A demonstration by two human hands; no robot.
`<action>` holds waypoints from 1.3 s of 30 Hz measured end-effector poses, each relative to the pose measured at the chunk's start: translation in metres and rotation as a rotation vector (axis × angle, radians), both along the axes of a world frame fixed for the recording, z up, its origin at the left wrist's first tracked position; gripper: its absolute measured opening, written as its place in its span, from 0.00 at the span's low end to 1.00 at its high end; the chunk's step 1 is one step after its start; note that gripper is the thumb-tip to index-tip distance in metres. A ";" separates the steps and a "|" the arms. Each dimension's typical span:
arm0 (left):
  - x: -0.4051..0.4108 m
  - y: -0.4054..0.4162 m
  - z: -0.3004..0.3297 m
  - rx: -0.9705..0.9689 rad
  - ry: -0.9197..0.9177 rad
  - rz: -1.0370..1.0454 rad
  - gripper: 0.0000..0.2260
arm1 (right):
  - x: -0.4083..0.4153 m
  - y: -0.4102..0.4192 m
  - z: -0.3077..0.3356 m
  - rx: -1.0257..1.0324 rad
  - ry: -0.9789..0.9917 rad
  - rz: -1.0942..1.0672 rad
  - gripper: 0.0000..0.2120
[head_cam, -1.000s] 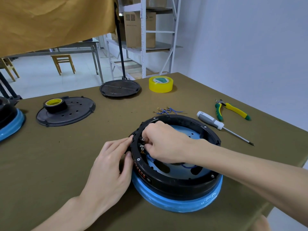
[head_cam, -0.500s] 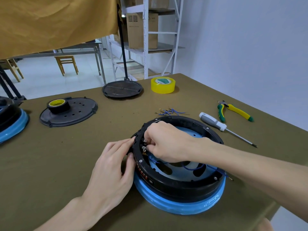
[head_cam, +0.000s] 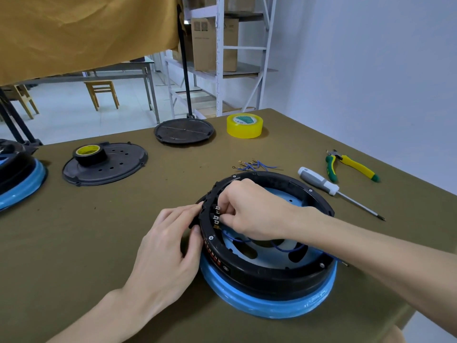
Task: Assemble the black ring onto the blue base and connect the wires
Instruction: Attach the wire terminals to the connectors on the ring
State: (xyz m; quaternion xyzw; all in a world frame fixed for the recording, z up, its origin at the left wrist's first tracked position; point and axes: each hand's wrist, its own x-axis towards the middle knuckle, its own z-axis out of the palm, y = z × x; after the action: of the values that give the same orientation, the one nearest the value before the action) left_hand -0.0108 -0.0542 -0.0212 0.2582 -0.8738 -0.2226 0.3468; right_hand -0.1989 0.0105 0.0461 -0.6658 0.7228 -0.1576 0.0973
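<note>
The left hand (head_cam: 170, 246) still grips the black ring (head_cam: 267, 271) on the blue base (head_cam: 272, 305), and the right hand (head_cam: 249, 211) keeps pinching a wire (head_cam: 286, 249) onto its terminal.

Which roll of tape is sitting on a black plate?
The black roll with the yellow core sits on the round black plate. The bigger yellow roll rests straight on the table.
</note>
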 end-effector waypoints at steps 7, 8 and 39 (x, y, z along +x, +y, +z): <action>0.001 0.000 0.002 -0.040 -0.048 0.000 0.20 | -0.012 0.012 -0.006 -0.046 -0.166 -0.068 0.07; 0.001 0.000 0.002 -0.037 -0.048 -0.003 0.20 | -0.013 0.012 -0.006 -0.039 -0.182 -0.063 0.06; -0.002 -0.001 0.003 -0.044 0.005 -0.002 0.21 | -0.006 0.005 -0.009 0.052 -0.209 -0.132 0.10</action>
State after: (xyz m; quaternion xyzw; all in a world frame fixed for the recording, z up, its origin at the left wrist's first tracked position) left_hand -0.0129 -0.0553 -0.0179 0.2493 -0.8779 -0.2043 0.3542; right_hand -0.2054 0.0158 0.0369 -0.5940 0.7548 -0.2135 0.1786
